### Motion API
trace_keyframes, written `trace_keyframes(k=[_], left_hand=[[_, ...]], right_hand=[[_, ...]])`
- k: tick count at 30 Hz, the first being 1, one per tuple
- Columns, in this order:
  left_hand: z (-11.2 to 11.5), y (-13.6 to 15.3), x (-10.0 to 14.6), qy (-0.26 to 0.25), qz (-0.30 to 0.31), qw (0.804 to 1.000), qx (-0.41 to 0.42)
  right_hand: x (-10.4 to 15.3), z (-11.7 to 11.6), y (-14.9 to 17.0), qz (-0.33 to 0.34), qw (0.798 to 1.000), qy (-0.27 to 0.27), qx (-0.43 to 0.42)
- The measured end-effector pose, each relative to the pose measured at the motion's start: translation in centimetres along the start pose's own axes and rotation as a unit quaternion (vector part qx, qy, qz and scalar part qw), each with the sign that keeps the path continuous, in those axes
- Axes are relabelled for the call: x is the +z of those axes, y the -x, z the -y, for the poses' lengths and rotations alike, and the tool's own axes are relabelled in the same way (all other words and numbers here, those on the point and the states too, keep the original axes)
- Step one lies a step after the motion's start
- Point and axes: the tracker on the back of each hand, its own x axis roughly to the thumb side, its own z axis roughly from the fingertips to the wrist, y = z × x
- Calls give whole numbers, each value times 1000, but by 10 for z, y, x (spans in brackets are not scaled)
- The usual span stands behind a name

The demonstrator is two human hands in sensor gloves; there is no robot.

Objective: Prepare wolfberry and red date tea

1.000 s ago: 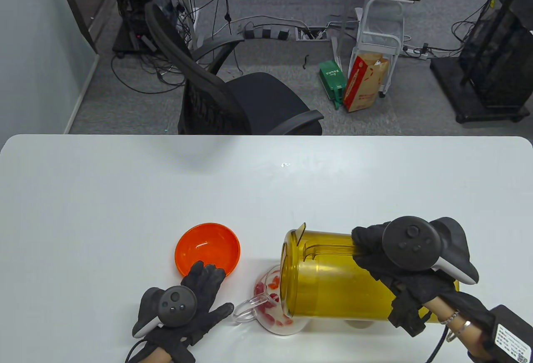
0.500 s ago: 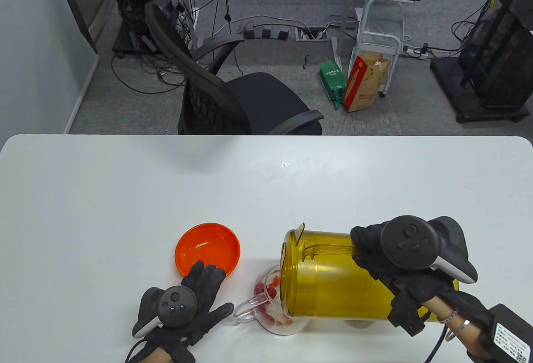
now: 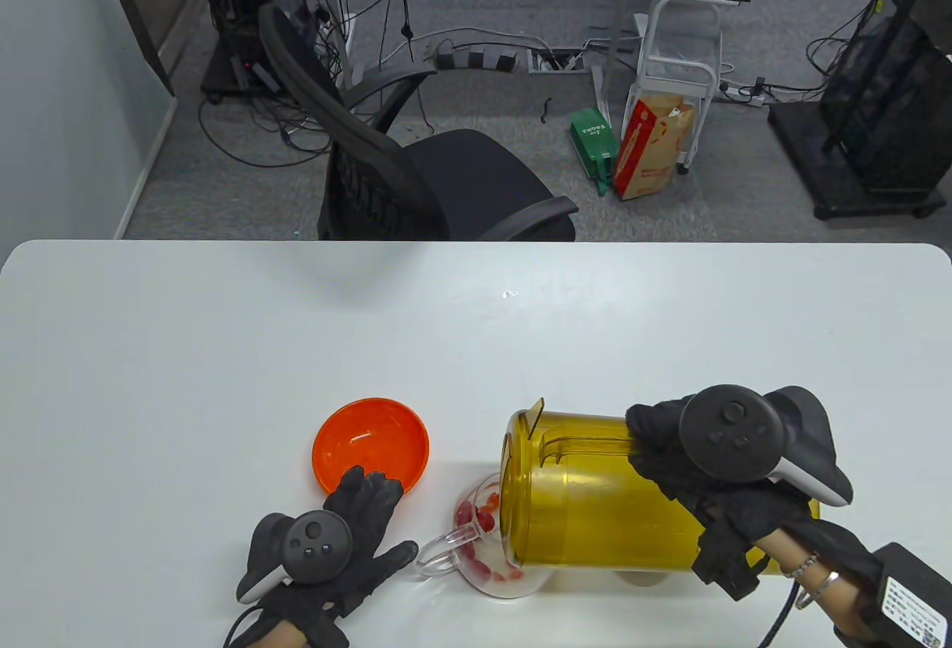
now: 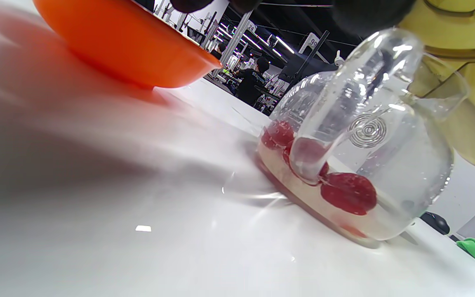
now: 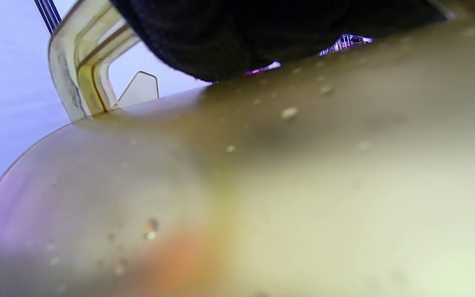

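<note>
Pour axis: your jug (image 3: 595,499) lies almost on its side, long axis running left to right across the table view, mouth to the left and directly over the teapot (image 3: 487,540).
Jug grip: your right hand (image 3: 714,477) grips the jug's handle from above, fingers wrapped round it; the right wrist view shows only amber wall (image 5: 262,185) and glove, so I cannot tell the finger detail there.
Teapot: glass, standing on the table (image 3: 223,350) under the jug's rim, red dates (image 4: 346,193) and a shallow pool of liquid in the bottom.
Left hand: your left hand (image 3: 338,551) lies flat with fingers spread, thumb tip just beside the teapot's handle (image 3: 439,553), not gripping it as far as I can see.
Bowl: the orange bowl (image 3: 370,443) sits just beyond your left fingertips.
Nearer hand: the left is nearer the teapot; the right carries the pour.
Judgement: filling looks early; keep the mouth above the opening.
</note>
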Motion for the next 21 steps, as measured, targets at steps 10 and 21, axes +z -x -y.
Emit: trace_keyframes(k=[10, 21], left_hand=[[0, 0, 0, -1, 1, 1000, 1], [0, 0, 0, -1, 0, 1000, 2]], right_hand=[[0, 0, -1, 0, 1000, -1, 1], [-1, 1, -1, 1, 1000, -2, 1]])
